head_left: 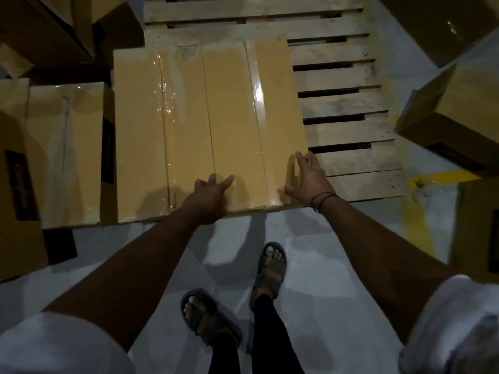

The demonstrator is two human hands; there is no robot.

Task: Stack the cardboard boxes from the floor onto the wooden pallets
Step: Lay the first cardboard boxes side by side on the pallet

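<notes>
A large flat cardboard box [205,125], taped along its seams, lies on the left half of a wooden pallet [348,125]. My left hand [209,194] rests on the box's near edge with its fingers spread. At the box's near right corner my right hand [306,179] touches the top with straight, spread fingers. Neither hand grips anything. The right half of the pallet shows bare slats.
More cardboard boxes stand to the left [64,155] and far left [16,184], at the back left [54,25], and to the right [453,114] on the grey floor [337,265]. My sandalled feet stand just before the pallet. A yellow floor mark [415,206] lies at right.
</notes>
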